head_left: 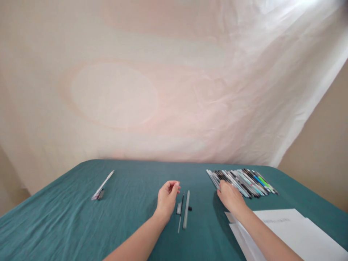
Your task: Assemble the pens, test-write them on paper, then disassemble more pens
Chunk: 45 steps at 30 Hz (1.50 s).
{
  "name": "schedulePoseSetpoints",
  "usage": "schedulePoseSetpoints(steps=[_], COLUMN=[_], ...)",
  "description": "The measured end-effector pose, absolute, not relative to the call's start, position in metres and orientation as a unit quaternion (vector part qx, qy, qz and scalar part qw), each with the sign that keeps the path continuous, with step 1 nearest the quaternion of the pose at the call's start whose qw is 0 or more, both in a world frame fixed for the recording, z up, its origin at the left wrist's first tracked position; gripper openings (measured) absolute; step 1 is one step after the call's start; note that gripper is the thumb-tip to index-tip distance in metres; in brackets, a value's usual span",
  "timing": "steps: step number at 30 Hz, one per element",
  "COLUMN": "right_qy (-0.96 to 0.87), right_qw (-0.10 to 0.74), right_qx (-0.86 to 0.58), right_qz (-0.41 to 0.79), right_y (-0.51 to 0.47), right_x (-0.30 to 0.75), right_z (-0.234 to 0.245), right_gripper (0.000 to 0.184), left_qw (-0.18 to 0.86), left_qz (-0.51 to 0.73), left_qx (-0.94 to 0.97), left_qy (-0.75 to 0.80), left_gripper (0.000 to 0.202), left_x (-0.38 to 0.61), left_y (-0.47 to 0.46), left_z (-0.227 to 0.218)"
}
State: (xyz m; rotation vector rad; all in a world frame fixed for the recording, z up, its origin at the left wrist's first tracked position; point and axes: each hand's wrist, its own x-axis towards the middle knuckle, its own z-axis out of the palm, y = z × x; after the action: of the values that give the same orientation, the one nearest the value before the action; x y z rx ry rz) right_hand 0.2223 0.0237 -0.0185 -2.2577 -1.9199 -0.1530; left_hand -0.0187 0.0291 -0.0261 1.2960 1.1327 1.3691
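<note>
My left hand (168, 198) hovers over the green tablecloth (67, 224) with its fingers curled inward and nothing visible in them. Just right of it lie taken-apart pen parts (185, 209): a grey barrel, a thin refill, a small cap and a black bit. My right hand (230, 195) reaches to the near left end of a row of several pens (244, 181) and its fingertips touch them. Whether it grips one is hidden by the hand.
A white pen with a small grey piece (102, 187) lies at the far left of the table. White paper sheets (285, 232) lie at the near right under my right forearm. A pale cloth backdrop (163, 90) hangs behind the table.
</note>
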Motion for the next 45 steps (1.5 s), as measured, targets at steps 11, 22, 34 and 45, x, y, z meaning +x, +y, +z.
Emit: schedulePoseSetpoints(steps=[11, 22, 34, 45], right_qy=[-0.703, -0.824, -0.837, -0.793], right_qw=[0.132, 0.242, 0.211, 0.212], right_qx=[-0.697, -0.501, -0.499, -0.561], right_qz=[-0.052, 0.103, 0.075, 0.106], right_y=[0.001, -0.037, -0.043, -0.043], right_x=[0.197, 0.13, 0.127, 0.126], right_z=[0.001, -0.001, -0.01, -0.015], right_gripper=[0.013, 0.013, 0.012, 0.01], left_qw=[0.395, 0.279, 0.215, 0.187], left_qz=[0.547, 0.463, 0.359, 0.28], left_qx=[0.559, 0.691, 0.735, 0.747], left_qy=[0.481, 0.481, 0.533, 0.573], left_gripper=[0.034, 0.015, 0.013, 0.031], left_x=[-0.021, -0.019, -0.017, -0.022], left_y=[0.027, 0.027, 0.018, 0.015], left_z=[-0.022, -0.037, -0.031, -0.02])
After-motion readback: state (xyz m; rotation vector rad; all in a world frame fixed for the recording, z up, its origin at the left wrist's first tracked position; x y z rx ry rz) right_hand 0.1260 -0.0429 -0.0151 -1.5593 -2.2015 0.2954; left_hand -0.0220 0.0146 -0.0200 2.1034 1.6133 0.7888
